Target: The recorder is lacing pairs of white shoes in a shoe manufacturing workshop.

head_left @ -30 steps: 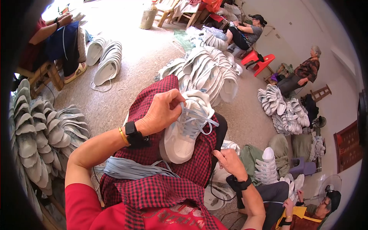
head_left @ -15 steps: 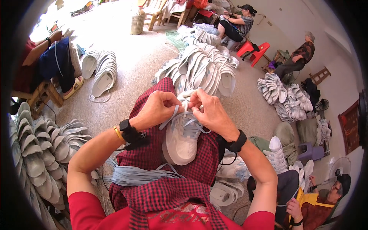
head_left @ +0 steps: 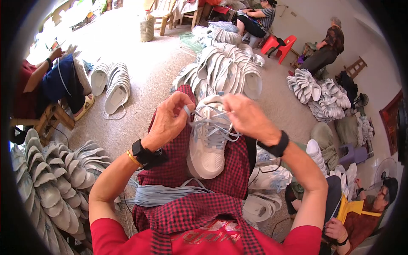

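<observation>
The hands have just parted: half a second ago both were pinched close together over the tongue of the white sneaker, and now they stand apart on either side of its collar. The sneaker lies on the red-and-black checked apron over the wearer's lap, toe toward the body. To the left of the sneaker's collar, the left hand has thumb and forefinger closed on a light blue lace. To the right of the collar, the right hand is bent inward with its fingertips blurred, so whether its grip has lace in it cannot be told. The spread suggests that the upper lacing is being drawn out sideways, yet the work looks unfinished, since slack loops lie across the sneaker's throat and stick out past its right side. Nearer the body than the sneaker sits a bundle of light blue laces; beyond the collar, many pale shoes are heaped on the floor.
</observation>
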Available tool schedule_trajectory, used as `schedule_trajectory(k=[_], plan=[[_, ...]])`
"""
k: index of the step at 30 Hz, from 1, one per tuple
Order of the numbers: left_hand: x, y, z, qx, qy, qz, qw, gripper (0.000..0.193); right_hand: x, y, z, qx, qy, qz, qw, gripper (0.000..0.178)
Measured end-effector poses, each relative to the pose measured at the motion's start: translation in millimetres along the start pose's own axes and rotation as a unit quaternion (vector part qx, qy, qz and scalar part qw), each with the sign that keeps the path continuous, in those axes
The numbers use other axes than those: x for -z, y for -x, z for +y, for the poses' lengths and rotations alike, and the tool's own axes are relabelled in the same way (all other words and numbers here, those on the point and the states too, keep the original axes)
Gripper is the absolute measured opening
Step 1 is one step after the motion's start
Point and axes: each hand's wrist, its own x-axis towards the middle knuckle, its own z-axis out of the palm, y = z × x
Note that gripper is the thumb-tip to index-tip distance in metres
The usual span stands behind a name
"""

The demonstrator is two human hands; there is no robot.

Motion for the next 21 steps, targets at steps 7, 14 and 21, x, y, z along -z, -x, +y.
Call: schedule_trajectory(k=[7, 14, 21], plan=[[2, 5, 1, 0.022, 0.006, -0.064, 0.998, 0.012, 35, 55, 38, -0.129, 0.018, -0.026, 0.991, 0.011], [20, 16, 9, -0.012, -0.054, -0.019, 0.998, 0.024, -27, 11, 26, -0.026, -0.057, 0.025, 0.998, 0.023], [27, 29, 29, 0.001, -0.154, -0.023, 0.988, 0.019, -29, 1, 31, -0.193, -0.232, -0.092, 0.949, 0.026]])
